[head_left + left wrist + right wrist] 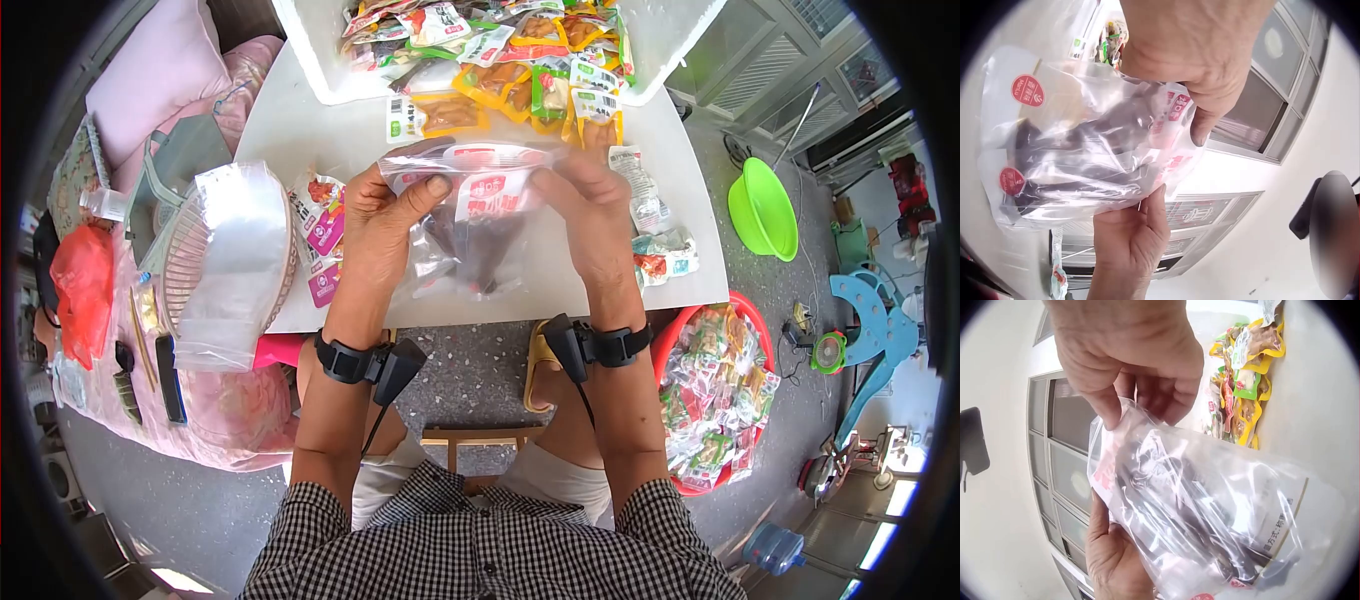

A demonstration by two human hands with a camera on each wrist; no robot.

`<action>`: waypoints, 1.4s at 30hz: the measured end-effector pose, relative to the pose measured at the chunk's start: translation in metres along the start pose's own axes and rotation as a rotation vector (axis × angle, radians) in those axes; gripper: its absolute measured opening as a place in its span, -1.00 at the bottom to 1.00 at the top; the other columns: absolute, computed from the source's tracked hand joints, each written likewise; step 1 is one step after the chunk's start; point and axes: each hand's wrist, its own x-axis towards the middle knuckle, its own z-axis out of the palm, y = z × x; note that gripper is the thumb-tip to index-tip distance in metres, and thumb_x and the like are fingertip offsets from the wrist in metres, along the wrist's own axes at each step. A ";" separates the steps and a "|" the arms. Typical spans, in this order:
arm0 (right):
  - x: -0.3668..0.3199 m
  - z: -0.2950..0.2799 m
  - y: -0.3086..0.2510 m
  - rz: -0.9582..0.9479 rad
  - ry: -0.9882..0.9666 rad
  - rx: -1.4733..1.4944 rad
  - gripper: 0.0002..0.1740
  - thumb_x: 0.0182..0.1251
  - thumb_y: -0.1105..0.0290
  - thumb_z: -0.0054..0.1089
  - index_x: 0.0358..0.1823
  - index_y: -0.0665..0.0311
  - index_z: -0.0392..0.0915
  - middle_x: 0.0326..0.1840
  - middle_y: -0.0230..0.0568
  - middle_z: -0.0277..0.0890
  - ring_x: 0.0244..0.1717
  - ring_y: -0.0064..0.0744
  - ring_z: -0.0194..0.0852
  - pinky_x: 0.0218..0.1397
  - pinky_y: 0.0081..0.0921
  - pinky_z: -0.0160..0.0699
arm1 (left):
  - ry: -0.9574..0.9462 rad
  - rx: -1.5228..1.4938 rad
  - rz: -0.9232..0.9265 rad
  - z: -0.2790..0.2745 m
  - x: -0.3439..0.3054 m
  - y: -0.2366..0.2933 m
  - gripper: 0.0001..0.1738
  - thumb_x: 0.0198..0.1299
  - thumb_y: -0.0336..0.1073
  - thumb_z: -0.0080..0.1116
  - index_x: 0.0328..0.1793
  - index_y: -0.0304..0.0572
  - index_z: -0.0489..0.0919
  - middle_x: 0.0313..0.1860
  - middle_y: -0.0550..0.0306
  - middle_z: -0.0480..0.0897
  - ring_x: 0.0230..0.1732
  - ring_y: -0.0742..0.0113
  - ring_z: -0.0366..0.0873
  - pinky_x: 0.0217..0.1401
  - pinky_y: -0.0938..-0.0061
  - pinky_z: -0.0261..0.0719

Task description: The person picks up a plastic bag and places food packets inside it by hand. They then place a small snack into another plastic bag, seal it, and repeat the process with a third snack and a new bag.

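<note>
A clear zip bag [430, 262] with dark, vacuum-packed food [1079, 156] and a red-and-white label [490, 192] hangs over the table's near half. My left hand [385, 215] pinches its top edge on the left, thumb on the near face. At the opposite top corner my right hand [592, 205] pinches the bag between thumb and fingers. Round red stickers [1027, 90] show on the bag's lower part in the left wrist view. Purple-and-white snack packets [325, 235] lie left of my left hand, and silvery white packets [640, 190] right of my right hand.
A white foam box [335, 80] full of snack packets stands at the table's far side, with yellow-edged packets [450, 115] before it. Clear bags [230, 250] lie on a pink basket [180, 285] at left. A red tub [765, 340] of packets sits on the floor at right.
</note>
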 end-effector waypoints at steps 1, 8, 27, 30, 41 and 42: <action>0.000 0.000 -0.002 -0.002 0.004 0.030 -0.95 0.21 0.54 0.20 -0.36 0.31 0.64 -0.46 -0.55 0.50 -0.41 -0.81 0.32 -0.31 -0.76 0.32 | 0.005 -0.006 0.019 0.001 0.000 0.000 -0.76 0.07 -0.44 0.30 -0.09 -0.23 0.64 -0.26 0.23 0.68 -0.27 0.54 0.57 -0.15 0.61 0.50; -0.008 -0.005 -0.008 -0.023 0.044 0.174 -0.84 0.21 0.50 0.23 -0.20 0.35 0.66 -0.32 -0.39 0.62 -0.31 -0.69 0.46 -0.15 -0.68 0.43 | 0.037 -0.080 0.064 0.006 -0.007 0.001 -0.84 0.17 -0.37 0.24 -0.18 -0.31 0.66 -0.29 0.18 0.68 -0.29 0.55 0.55 -0.16 0.62 0.48; -0.022 0.008 -0.016 0.201 -0.029 0.232 -0.73 0.11 0.51 0.28 -0.13 0.38 0.60 -0.23 -0.27 0.61 -0.26 -0.55 0.53 -0.07 -0.60 0.47 | 0.295 -0.243 -0.193 0.033 -0.019 -0.003 -0.82 0.17 -0.27 0.27 -0.33 -0.26 0.63 -0.37 0.20 0.65 -0.38 0.56 0.51 -0.25 0.63 0.46; -0.020 0.011 -0.015 0.181 0.062 0.299 -0.90 0.08 0.51 0.35 -0.34 0.31 0.67 -0.40 -0.36 0.63 -0.42 -0.67 0.50 -0.29 -0.70 0.44 | 0.291 -0.204 -0.117 0.037 -0.022 -0.004 -0.81 0.18 -0.27 0.26 -0.33 -0.26 0.63 -0.38 0.22 0.64 -0.39 0.58 0.48 -0.25 0.64 0.43; -0.022 0.008 -0.012 0.109 0.052 0.238 -0.92 0.12 0.52 0.31 -0.33 0.34 0.66 -0.44 -0.43 0.58 -0.41 -0.69 0.45 -0.29 -0.70 0.40 | 0.056 -0.107 -0.274 0.038 -0.021 0.012 -0.84 0.04 -0.48 0.31 -0.21 -0.25 0.67 -0.31 0.16 0.70 -0.30 0.52 0.59 -0.18 0.62 0.49; -0.021 0.009 -0.012 0.088 0.046 0.202 -0.91 0.12 0.53 0.30 -0.33 0.35 0.66 -0.43 -0.43 0.58 -0.40 -0.69 0.45 -0.29 -0.71 0.40 | 0.080 -0.106 -0.288 0.038 -0.020 0.012 -0.85 0.03 -0.48 0.31 -0.22 -0.25 0.68 -0.32 0.16 0.70 -0.31 0.52 0.59 -0.19 0.61 0.50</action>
